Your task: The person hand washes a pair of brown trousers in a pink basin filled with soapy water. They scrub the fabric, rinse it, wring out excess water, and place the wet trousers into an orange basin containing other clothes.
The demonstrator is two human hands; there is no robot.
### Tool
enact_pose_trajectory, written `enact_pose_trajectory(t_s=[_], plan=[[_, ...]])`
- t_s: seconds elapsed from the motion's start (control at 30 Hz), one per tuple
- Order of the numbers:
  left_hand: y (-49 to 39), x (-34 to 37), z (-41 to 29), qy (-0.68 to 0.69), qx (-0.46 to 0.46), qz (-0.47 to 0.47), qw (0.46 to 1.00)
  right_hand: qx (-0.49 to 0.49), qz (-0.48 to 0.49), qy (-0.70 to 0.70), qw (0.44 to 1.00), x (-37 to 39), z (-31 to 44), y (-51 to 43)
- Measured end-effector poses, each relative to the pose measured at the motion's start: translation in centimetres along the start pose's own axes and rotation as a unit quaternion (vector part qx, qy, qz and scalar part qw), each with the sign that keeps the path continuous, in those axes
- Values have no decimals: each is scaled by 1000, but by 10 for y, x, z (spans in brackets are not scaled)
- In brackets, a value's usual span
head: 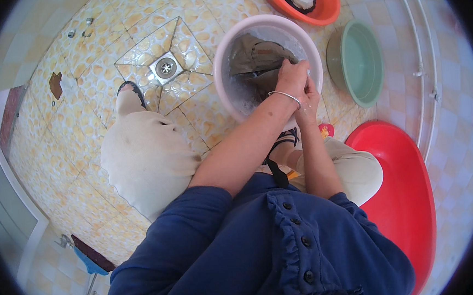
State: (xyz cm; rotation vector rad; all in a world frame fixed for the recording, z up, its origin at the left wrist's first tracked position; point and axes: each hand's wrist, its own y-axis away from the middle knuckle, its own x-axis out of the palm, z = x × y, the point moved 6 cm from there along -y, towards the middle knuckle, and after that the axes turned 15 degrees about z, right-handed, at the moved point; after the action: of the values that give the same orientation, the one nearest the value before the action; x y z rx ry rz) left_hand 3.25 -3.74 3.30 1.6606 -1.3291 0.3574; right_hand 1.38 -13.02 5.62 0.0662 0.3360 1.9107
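Note:
A brown garment (255, 58) with a small tan patch lies soaking in cloudy, sudsy water inside a pink basin (223, 93). My left hand (292, 77), with a silver bangle at the wrist, is shut on the garment's bunched edge by the basin's right side. Pressed close against it, my right hand (309, 99) is curled and has wet suds on it. Its fingertips are partly hidden behind the left hand, so what lies in its grasp does not show.
An orange basin (325, 11) holding clothes and a green basin (362, 64) with water stand by the tiled wall. A red tub (409, 201) is at my right. White pipes (420, 71) run along that wall. A floor drain (166, 68) lies left of the pink basin.

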Motion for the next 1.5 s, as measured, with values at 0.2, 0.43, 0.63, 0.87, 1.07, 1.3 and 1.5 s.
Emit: enact_pose_trajectory(t_s=[0.2,0.43,0.63,0.87,1.07,1.3,1.5], plan=[[18,-7,-25,-57,38,52,996,17,-114,-205,972,-31,-10,-10],[32,-88,-26,-647,65,-85,755,21,-126,-291,948,-50,-20,-19],[26,-94,-13,-702,-19,-76,708,44,-121,-333,934,-55,-18,-21],[16,-91,-11,-704,1,-97,703,6,-44,-341,939,-49,15,-20],[6,-82,-34,-665,48,-57,743,-58,0,-298,953,-48,80,-17],[3,-52,-93,-611,148,-22,777,-83,-42,-216,972,-79,139,-32],[-2,-25,-140,-634,151,78,754,-113,-5,-209,971,-95,191,-44]])
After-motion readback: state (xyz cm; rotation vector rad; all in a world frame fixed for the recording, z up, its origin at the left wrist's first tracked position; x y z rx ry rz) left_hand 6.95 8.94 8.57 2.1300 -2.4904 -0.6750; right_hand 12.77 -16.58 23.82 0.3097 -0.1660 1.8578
